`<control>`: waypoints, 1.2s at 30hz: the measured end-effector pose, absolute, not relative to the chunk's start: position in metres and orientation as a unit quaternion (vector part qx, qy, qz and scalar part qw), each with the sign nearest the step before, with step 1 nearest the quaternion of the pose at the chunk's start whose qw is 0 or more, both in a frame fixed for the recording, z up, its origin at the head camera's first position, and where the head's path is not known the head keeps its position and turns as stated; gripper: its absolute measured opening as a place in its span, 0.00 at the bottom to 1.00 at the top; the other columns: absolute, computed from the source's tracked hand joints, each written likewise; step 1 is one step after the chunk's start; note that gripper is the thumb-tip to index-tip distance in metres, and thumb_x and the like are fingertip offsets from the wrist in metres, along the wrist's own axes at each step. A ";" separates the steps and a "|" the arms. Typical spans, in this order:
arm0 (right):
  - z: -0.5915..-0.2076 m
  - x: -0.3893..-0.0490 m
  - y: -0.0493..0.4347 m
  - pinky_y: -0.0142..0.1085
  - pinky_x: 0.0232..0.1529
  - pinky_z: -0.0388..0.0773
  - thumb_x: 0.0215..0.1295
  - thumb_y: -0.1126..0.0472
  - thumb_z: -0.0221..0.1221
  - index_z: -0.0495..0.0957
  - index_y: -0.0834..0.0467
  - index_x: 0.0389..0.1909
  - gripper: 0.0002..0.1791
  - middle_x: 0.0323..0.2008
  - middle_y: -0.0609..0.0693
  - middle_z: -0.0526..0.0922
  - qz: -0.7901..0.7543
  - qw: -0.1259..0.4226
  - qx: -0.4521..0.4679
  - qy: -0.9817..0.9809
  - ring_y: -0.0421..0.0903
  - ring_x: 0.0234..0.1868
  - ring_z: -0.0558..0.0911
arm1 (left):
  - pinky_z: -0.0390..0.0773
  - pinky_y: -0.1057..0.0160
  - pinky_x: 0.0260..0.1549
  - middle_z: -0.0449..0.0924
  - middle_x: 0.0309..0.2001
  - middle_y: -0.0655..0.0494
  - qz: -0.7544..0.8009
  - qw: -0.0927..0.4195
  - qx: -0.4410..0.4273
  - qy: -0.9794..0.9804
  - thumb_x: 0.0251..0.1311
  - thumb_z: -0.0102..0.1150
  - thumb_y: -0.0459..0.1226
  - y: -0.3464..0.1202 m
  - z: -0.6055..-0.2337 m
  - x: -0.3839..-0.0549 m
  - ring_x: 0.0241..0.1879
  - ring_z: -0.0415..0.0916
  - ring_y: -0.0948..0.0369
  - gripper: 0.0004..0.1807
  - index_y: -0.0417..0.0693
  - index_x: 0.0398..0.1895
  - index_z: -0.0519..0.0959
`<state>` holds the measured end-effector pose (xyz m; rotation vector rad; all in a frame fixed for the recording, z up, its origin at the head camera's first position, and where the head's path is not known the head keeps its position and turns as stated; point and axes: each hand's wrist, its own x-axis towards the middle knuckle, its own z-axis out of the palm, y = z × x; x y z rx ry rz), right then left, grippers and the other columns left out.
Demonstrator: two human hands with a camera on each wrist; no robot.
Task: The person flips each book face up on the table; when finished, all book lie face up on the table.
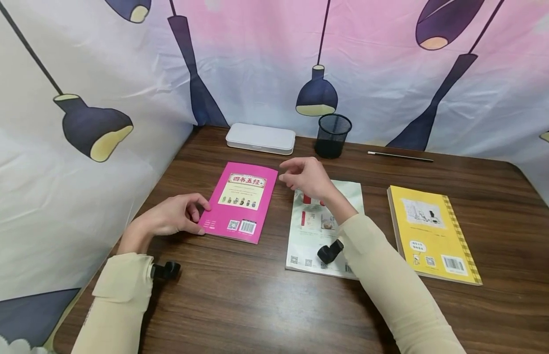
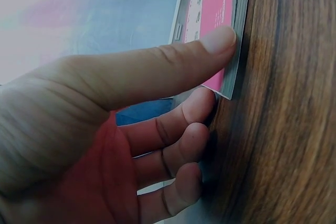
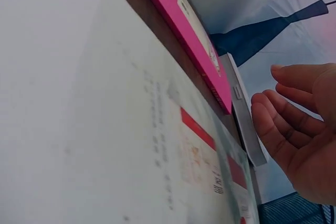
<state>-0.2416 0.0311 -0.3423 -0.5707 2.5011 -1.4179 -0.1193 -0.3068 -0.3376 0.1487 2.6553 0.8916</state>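
Observation:
A pink book (image 1: pixel 245 201) with a cream panel lies flat on the left part of the table. My left hand (image 1: pixel 174 215) is at its lower left corner, with thumb and forefinger touching the edges and the other fingers loosely bent. In the left wrist view, the thumb (image 2: pixel 218 40) lies against the page edge. My right hand (image 1: pixel 307 176) hangs loosely bent in the air, just off the pink book's upper right corner, with nothing in it. Below that hand and forearm lies a pale green book (image 1: pixel 301 246), partly covered by them.
A yellow book (image 1: pixel 429 236) lies at the right. Along the back stand a white case (image 1: pixel 261 138) and a black mesh pen cup (image 1: pixel 332 137), with a thin pencil (image 1: pixel 400 156) lying to their right. A printed curtain (image 1: pixel 256 64) hangs behind the wooden table (image 1: pixel 239 295).

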 end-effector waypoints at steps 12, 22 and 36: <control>-0.358 -0.250 0.017 0.34 0.35 0.86 0.70 0.59 0.69 0.85 0.55 0.59 0.18 0.37 0.55 0.87 -0.480 0.125 -0.165 0.852 0.48 0.34 0.87 | 0.71 0.60 0.36 0.77 0.35 0.50 0.312 0.157 0.061 0.935 0.53 0.81 0.33 -0.308 -0.341 -0.117 0.37 0.71 0.55 0.28 0.41 0.56 0.77; -0.366 -0.258 0.014 0.33 0.26 0.79 0.70 0.60 0.70 0.86 0.54 0.58 0.17 0.35 0.54 0.85 -0.483 0.115 -0.154 0.854 0.47 0.28 0.82 | 0.72 0.59 0.39 0.77 0.35 0.51 0.307 0.152 0.061 0.938 0.53 0.80 0.34 -0.308 -0.342 -0.117 0.38 0.72 0.55 0.27 0.43 0.55 0.78; -0.368 -0.267 0.008 0.32 0.23 0.72 0.70 0.61 0.69 0.85 0.55 0.60 0.19 0.31 0.52 0.81 -0.433 0.111 -0.165 0.879 0.43 0.21 0.77 | 0.72 0.60 0.37 0.77 0.35 0.50 0.307 0.150 0.059 0.938 0.54 0.80 0.33 -0.307 -0.343 -0.117 0.38 0.72 0.55 0.27 0.42 0.55 0.77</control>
